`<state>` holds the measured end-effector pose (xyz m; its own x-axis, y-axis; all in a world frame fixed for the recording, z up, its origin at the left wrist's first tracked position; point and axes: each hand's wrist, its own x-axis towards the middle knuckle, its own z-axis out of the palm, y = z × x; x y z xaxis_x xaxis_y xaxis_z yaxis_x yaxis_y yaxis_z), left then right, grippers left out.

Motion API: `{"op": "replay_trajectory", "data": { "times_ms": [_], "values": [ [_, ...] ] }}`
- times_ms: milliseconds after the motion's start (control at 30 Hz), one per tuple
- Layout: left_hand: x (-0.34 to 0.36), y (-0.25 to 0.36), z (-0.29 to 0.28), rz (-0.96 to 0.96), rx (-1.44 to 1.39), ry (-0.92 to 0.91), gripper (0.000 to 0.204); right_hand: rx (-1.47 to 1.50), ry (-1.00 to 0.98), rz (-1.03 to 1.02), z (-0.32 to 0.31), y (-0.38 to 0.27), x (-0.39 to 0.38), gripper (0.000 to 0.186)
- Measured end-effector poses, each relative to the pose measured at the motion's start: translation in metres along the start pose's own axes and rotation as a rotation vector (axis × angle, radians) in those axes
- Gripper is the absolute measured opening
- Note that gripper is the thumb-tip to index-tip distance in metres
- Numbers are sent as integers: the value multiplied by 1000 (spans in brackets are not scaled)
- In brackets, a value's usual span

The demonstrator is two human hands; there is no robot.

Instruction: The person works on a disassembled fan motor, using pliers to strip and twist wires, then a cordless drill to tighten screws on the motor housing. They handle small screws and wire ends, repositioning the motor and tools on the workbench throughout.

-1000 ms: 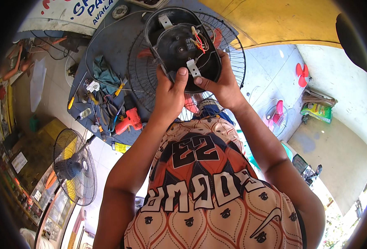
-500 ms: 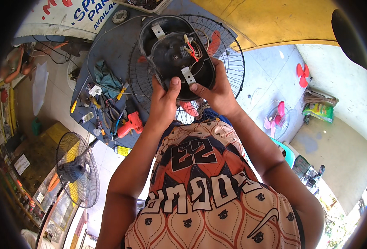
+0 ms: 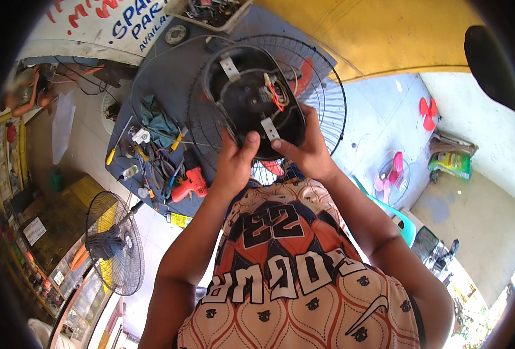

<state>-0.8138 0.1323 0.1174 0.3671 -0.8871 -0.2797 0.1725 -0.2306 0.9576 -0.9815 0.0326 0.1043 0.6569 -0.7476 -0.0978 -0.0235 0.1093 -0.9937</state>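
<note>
Between both hands I hold a black plastic fan motor housing point(image 3: 251, 125), its hollow side facing up. My left hand point(image 3: 238, 158) grips its near left edge, thumb on the rim. My right hand point(image 3: 311, 148) clasps the near right edge, its thumb by a light metal bracket point(image 3: 270, 129). A second metal bracket point(image 3: 229, 68) sits at the far end. Red and pale wires with a white connector point(image 3: 276, 96) lie inside on the right. Beneath the housing is a round black wire fan guard point(image 3: 334, 136), with orange-red blades point(image 3: 309, 75) showing through it.
On the blue-grey table point(image 3: 202, 43) lie a red power drill point(image 3: 190, 185), a teal cloth point(image 3: 160, 123), pliers and screwdrivers. A tray of small parts point(image 3: 214, 14) stands at the far edge. A standing fan point(image 3: 115, 243) is at left, a pink-bladed fan point(image 3: 390, 174) at right.
The housing and both hands sit slightly lower in the picture, as does much of the scene around them. My grip looks the same.
</note>
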Motion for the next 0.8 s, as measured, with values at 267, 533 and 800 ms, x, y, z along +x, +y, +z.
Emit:
{"op": "replay_trajectory", "data": {
  "times_ms": [267,533,800],
  "values": [
    [-48,-62,-89,36,357,96,55,159,-15,87,-6,5,-4,87],
    [-139,-180,-229,-351,1351,87,59,131,-196,148,-46,-2,2,118],
    [-106,-240,-230,-224,1542,91,68,52,-60,156,-137,35,8,104]
  ]
}}
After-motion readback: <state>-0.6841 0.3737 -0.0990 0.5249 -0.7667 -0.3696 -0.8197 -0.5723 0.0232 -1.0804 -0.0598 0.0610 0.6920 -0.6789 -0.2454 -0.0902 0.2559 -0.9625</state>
